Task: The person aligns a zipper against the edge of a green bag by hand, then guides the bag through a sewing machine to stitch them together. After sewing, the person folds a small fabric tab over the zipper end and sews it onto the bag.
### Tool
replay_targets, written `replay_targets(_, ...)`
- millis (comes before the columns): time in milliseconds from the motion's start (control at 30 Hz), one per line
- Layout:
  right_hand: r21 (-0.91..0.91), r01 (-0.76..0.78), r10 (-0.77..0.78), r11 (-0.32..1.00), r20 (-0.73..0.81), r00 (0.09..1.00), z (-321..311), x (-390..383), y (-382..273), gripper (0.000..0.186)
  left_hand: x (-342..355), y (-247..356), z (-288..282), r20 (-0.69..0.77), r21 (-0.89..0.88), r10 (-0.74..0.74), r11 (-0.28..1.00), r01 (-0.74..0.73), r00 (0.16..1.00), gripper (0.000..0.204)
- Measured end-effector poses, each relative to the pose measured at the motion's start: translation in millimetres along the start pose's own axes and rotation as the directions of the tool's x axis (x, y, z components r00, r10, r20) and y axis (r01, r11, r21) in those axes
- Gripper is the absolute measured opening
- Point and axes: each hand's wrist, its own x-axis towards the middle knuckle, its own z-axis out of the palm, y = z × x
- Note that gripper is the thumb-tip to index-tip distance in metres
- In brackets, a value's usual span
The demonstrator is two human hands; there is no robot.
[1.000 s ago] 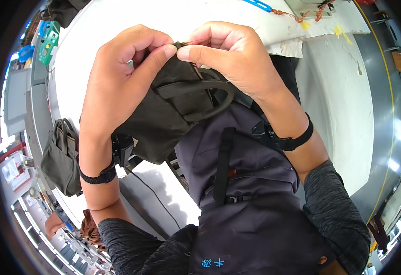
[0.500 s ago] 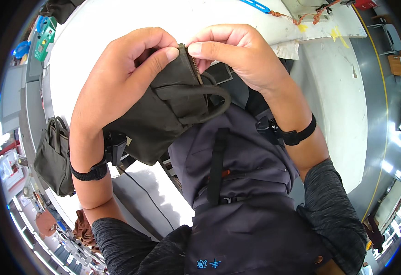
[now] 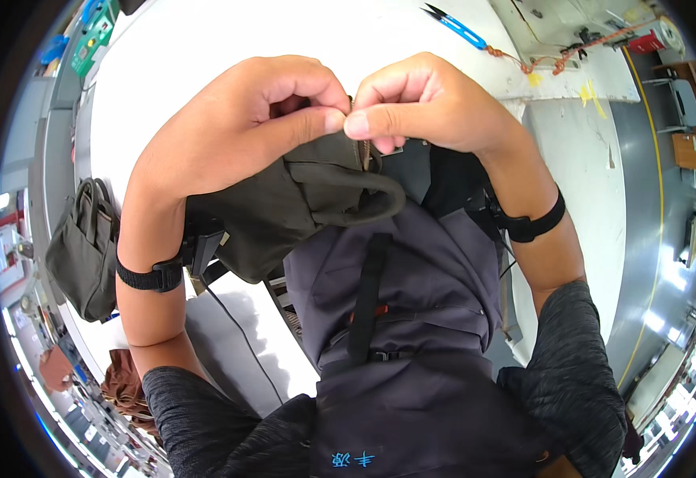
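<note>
I hold a dark olive fabric bag up in front of my chest with both hands. My left hand pinches its top edge between thumb and fingers. Right beside it, my right hand pinches the same edge, thumb tip almost touching the left thumb. Between the two thumbs a short piece of zipper shows. A curved carry handle of the bag loops out just below my hands. Each wrist wears a black strap.
A white table lies beyond my hands. A second olive bag hangs off its left edge. Blue-handled snips and a beaded cord lie at the far right of the table. A grey floor with a yellow line runs along the right.
Both hands have moved closer together on the bag's top edge and the bag has come slightly nearer to the camera. The grip stays the same.
</note>
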Motion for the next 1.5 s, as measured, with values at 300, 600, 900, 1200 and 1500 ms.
replay_targets(300,-0.315,0.095,-0.157,0.944,-0.177,0.971,18.8,-15.4,-7.4,0.009,-11.4,3.8,4.4,-0.146,0.303,0.206,0.94,-0.155,0.968,0.014)
replay_targets(600,-0.401,0.112,-0.113,0.909,0.021,0.993,26.1,-18.3,-23.3,0.011,-24.4,6.5,12.1,-0.078,0.094,0.191,0.979,-0.183,0.979,0.014)
replay_targets(900,-0.332,0.185,-0.193,0.925,0.008,0.981,41.4,-27.4,-24.0,0.007,-98.4,29.8,10.7,-0.298,0.581,-0.034,0.786,0.209,0.954,0.046)
replay_targets(1200,-0.331,0.346,-0.313,0.878,0.151,0.938,70.9,-14.8,-22.2,0.008,-162.4,53.3,27.8,-0.388,0.3,-0.256,0.873,0.384,0.885,0.055)
replay_targets(1500,0.351,0.074,-0.014,0.933,-0.169,0.985,110.2,-8.9,1.4,0.014,-145.0,27.9,21.7,-0.256,0.509,-0.192,0.806,0.301,0.947,0.073)
